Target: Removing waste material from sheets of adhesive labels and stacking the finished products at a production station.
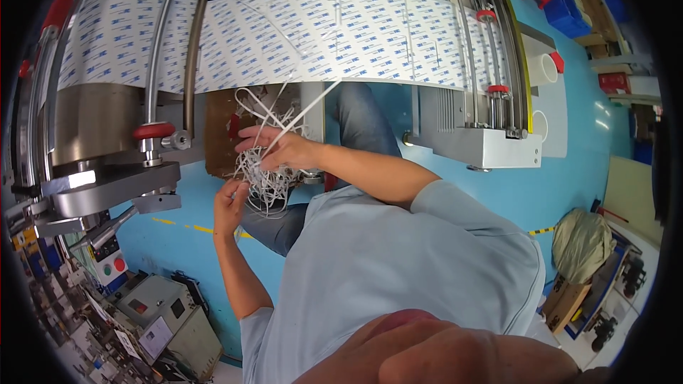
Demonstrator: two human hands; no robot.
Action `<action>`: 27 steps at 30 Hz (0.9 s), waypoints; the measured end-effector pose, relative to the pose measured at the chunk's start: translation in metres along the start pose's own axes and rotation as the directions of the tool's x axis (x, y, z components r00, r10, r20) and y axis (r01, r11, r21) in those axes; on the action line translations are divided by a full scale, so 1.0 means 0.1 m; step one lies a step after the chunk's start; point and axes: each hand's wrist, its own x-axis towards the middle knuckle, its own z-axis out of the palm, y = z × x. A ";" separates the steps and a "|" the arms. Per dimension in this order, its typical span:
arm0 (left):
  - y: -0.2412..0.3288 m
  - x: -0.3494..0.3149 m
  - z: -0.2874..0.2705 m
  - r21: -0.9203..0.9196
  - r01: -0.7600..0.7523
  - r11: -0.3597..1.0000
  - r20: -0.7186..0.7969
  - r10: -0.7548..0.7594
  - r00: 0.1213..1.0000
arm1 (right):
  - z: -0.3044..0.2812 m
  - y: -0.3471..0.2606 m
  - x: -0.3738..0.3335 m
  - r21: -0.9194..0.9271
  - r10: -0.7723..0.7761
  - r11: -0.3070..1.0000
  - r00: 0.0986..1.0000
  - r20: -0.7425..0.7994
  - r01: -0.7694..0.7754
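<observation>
A wide white sheet [356,35] with a repeated blue print stretches across between rollers. Narrow white strips [313,105] run from its near edge down to a tangled heap of white strips [267,183]. My right hand [288,149] reaches in from the right over the top of the heap. Its fingers are stretched out and apart, with strips crossing over them; a firm grip does not show. At the heap's left side, my left hand [231,203] is closed, its fingertips pinched at the strips. The exact strands between those fingertips are too small to make out.
Metal rollers with a red collar [153,130] stand on the left, and a roller unit [491,99] on the right. Beneath the heap is a brown cardboard box [219,149]. My legs [366,117] are under the sheet. A control cabinet [163,313] stands at lower left.
</observation>
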 end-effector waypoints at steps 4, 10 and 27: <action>-0.13 0.10 -0.04 -0.055 0.086 0.995 0.060 -0.083 0.995 | -0.21 0.17 0.02 0.194 0.002 0.981 0.999 -0.054 0.009; -0.20 0.38 0.07 -0.067 0.145 0.987 -0.193 -0.155 0.969 | -0.39 0.09 -0.04 -0.064 0.075 0.994 0.979 -0.188 -0.088; 1.22 1.28 0.96 0.002 -0.111 0.994 0.215 0.108 0.971 | -0.49 -0.13 -0.20 -0.618 -0.076 0.784 0.979 -0.191 -0.059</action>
